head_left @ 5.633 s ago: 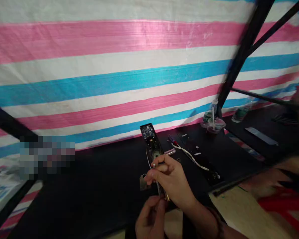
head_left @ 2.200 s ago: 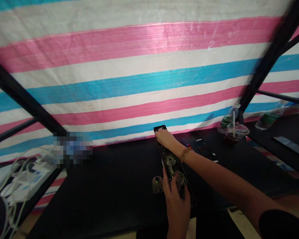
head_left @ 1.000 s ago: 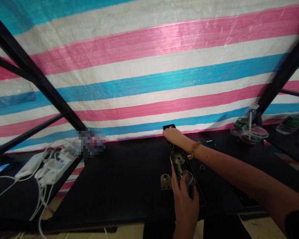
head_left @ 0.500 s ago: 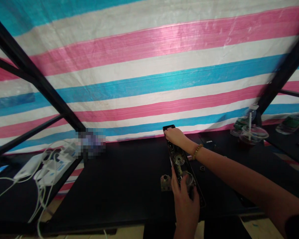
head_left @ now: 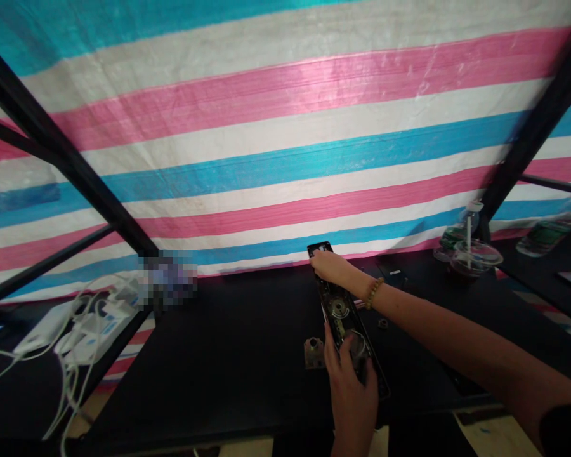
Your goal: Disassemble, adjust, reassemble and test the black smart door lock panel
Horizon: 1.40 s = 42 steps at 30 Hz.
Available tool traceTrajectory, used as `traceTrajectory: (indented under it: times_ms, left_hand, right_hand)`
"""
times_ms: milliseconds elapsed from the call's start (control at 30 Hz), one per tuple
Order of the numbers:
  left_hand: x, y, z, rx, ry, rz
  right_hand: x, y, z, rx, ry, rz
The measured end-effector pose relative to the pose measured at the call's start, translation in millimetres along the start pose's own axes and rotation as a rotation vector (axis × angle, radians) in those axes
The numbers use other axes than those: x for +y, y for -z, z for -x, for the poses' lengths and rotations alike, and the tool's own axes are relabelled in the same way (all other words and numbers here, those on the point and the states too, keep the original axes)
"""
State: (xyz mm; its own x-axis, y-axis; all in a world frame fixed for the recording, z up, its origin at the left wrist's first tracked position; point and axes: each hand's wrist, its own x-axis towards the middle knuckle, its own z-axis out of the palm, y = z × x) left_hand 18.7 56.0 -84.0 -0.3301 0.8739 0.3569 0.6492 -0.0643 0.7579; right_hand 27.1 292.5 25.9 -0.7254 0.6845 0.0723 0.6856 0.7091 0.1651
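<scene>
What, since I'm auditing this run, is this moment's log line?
left hand: spread over near half of black device | right hand: at far end, grip unclear | metal part: on table, left of device

A matte black tabletop (head_left: 228,362) runs along the striped sheeting. On its middle lies an opened, elongated black device housing (head_left: 339,309), its far end near the sheeting. Just left of it sits a squarish metal bracket (head_left: 315,357); to its right lies a small round part (head_left: 383,324). Toward the right end stand a clear plastic cup (head_left: 480,257) with a straw and a bottle (head_left: 450,244). The left tabletop (head_left: 4,409) carries a white power strip (head_left: 90,339) and tangled white cables (head_left: 61,390).
</scene>
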Motion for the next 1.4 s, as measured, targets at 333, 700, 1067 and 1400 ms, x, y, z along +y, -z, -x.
traceTrajectory:
  times_ms: [333, 700, 1067, 1400]
  left_hand:
    - [4, 0.6, 0, 0.003, 0.007, -0.002]
    - [1, 0.9, 0, -0.013, -0.007, -0.013]
    - [2, 0.3, 0, -0.014, 0.01, 0.004]
    - [3, 1.2, 1, -0.02, 0.022, 0.015]
  right_hand:
    - [-5, 3, -1, 0.017, -0.077, 0.016]
    - [-5, -3, 4, 0.0, -0.054, 0.004]
    - [-9, 10, -8, -0.027, -0.05, -0.009]
    - [-2, 7, -6, -0.01, -0.085, 0.008]
